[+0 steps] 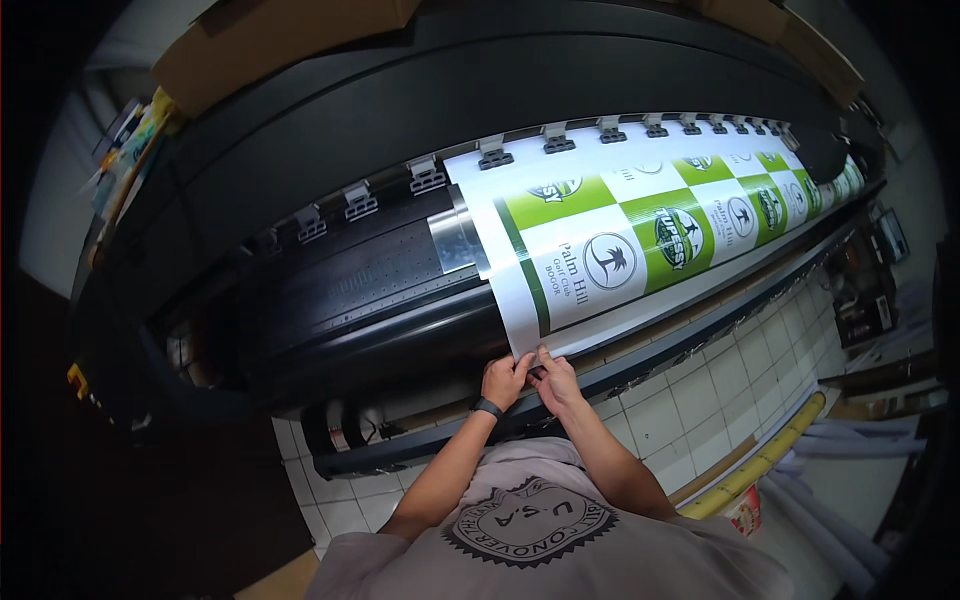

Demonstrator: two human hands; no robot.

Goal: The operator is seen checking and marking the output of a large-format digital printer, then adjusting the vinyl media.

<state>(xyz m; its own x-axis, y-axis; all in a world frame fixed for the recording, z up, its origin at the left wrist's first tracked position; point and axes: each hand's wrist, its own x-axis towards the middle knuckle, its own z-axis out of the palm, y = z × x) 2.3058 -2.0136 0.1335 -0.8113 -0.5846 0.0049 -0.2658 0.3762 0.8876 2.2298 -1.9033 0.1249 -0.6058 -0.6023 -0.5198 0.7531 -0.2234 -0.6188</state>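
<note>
A wide printed banner sheet (610,255), white with green checks and round logos, lies over the front of a large black printer (400,285). At the sheet's lower left corner, my left hand (506,380) pinches the white margin between thumb and fingers. Close beside it, my right hand (556,384) grips the same edge, its thumb on top. The fingertips beneath the sheet are hidden. A dark band is on my left wrist. Along the sheet's left edge sits a shiny metal plate (453,242).
Several grey pinch rollers (495,152) line the printer above the sheet. A dark bar (640,377) runs below it, over white floor tiles (670,415). Cardboard (270,50) rests on top at the back left. A yellow tube (770,460) and pale rolls (860,440) lie at right.
</note>
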